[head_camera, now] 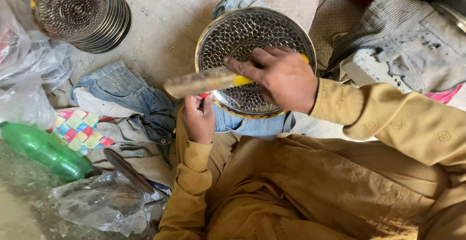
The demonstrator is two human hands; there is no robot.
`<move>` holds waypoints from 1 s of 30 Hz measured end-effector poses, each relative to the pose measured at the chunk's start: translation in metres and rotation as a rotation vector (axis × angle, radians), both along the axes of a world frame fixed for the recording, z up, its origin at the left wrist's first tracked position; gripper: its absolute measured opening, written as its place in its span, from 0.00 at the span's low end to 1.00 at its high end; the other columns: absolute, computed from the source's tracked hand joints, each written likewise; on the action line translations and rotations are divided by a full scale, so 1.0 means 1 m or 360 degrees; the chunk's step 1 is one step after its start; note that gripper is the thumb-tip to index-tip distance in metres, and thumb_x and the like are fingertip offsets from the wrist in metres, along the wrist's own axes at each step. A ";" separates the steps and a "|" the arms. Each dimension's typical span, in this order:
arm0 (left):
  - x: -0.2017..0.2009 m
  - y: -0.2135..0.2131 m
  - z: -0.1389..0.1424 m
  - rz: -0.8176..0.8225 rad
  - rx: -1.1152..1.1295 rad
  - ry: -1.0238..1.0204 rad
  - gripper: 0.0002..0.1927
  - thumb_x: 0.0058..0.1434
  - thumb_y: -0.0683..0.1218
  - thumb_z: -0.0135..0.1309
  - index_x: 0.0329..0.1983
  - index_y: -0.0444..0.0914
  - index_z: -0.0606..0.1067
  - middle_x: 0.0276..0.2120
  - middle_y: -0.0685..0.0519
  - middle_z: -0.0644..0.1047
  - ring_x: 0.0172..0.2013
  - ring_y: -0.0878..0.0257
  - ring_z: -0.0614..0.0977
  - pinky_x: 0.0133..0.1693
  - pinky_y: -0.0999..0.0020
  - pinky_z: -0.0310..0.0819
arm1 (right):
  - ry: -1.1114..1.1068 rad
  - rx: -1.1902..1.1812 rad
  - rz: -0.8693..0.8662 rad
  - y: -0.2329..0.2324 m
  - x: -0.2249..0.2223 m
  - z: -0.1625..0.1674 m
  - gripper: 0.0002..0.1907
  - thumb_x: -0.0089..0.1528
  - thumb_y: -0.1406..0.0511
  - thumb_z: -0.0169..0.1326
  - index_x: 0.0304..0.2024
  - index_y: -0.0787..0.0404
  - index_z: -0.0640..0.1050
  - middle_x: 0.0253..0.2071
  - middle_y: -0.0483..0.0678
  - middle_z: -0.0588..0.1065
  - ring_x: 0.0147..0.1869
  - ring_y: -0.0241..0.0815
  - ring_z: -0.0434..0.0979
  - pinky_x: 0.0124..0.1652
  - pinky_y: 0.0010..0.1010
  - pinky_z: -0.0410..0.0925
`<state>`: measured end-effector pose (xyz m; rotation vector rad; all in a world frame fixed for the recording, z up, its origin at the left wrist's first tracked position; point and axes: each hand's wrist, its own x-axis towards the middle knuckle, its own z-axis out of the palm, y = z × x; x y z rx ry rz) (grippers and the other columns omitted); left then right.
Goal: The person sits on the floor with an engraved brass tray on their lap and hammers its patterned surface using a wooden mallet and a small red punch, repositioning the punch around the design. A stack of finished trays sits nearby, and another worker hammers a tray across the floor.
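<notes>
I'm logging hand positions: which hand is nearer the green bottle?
Left. The left hand grips the patterned metal plate's lower rim, on the side towards the green bottle; the right hand is over the plate, farther off.

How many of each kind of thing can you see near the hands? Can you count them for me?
Patterned metal plate being brushed: 1
Stack of metal plates: 1 stack, too tight to count
Yellow-handled brush: 1
Green plastic bottle: 1
Hands, left hand and right hand: 2
Total: 6, with the stack counted as 1
</notes>
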<state>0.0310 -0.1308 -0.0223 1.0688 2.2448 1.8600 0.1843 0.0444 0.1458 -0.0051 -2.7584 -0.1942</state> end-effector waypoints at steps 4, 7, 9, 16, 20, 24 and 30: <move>-0.001 -0.002 -0.001 -0.0001 -0.0052 0.0019 0.12 0.65 0.37 0.61 0.36 0.32 0.67 0.29 0.45 0.80 0.30 0.61 0.85 0.33 0.68 0.76 | -0.0064 0.0233 -0.0046 0.002 -0.001 -0.003 0.34 0.59 0.65 0.54 0.70 0.50 0.72 0.35 0.47 0.72 0.39 0.45 0.77 0.38 0.36 0.72; -0.002 0.000 0.001 -0.0008 -0.0078 -0.0043 0.14 0.65 0.37 0.62 0.36 0.33 0.66 0.27 0.47 0.80 0.28 0.62 0.84 0.32 0.69 0.75 | 0.0028 -0.0133 0.0026 0.004 -0.002 -0.005 0.36 0.57 0.65 0.54 0.71 0.54 0.72 0.37 0.49 0.72 0.40 0.48 0.76 0.40 0.38 0.72; -0.002 -0.001 0.004 -0.0001 -0.0131 0.0007 0.14 0.64 0.38 0.63 0.36 0.33 0.67 0.27 0.47 0.80 0.28 0.63 0.84 0.32 0.69 0.74 | 0.0008 0.0055 -0.0008 0.005 -0.003 -0.006 0.34 0.58 0.66 0.55 0.70 0.53 0.73 0.37 0.48 0.72 0.40 0.47 0.77 0.38 0.38 0.72; -0.002 -0.001 0.014 -0.0111 -0.0102 -0.0137 0.12 0.65 0.36 0.59 0.46 0.33 0.69 0.29 0.49 0.78 0.31 0.64 0.85 0.34 0.71 0.75 | -0.0058 0.0032 -0.0055 0.010 -0.008 -0.007 0.31 0.58 0.65 0.56 0.67 0.50 0.74 0.35 0.48 0.75 0.38 0.45 0.78 0.36 0.38 0.73; -0.005 0.001 0.013 -0.0108 -0.0185 -0.0076 0.12 0.64 0.36 0.61 0.45 0.33 0.70 0.27 0.48 0.78 0.29 0.62 0.84 0.34 0.69 0.75 | -0.0099 0.0067 -0.0115 0.011 -0.011 -0.010 0.32 0.59 0.66 0.57 0.68 0.50 0.74 0.37 0.49 0.76 0.38 0.43 0.79 0.36 0.34 0.74; -0.007 0.002 0.013 -0.0193 -0.0113 -0.0089 0.10 0.65 0.35 0.58 0.45 0.33 0.69 0.32 0.48 0.81 0.33 0.62 0.87 0.36 0.69 0.77 | -0.0117 0.0015 -0.0122 0.014 -0.010 -0.012 0.33 0.58 0.66 0.60 0.68 0.52 0.74 0.37 0.50 0.77 0.38 0.44 0.79 0.36 0.36 0.75; -0.011 0.005 0.019 -0.0173 -0.0298 -0.0047 0.11 0.62 0.35 0.61 0.44 0.34 0.71 0.28 0.47 0.81 0.29 0.60 0.86 0.33 0.68 0.76 | -0.0226 -0.0281 -0.0217 0.020 -0.011 -0.017 0.38 0.55 0.72 0.60 0.69 0.52 0.72 0.41 0.52 0.77 0.35 0.47 0.79 0.35 0.38 0.75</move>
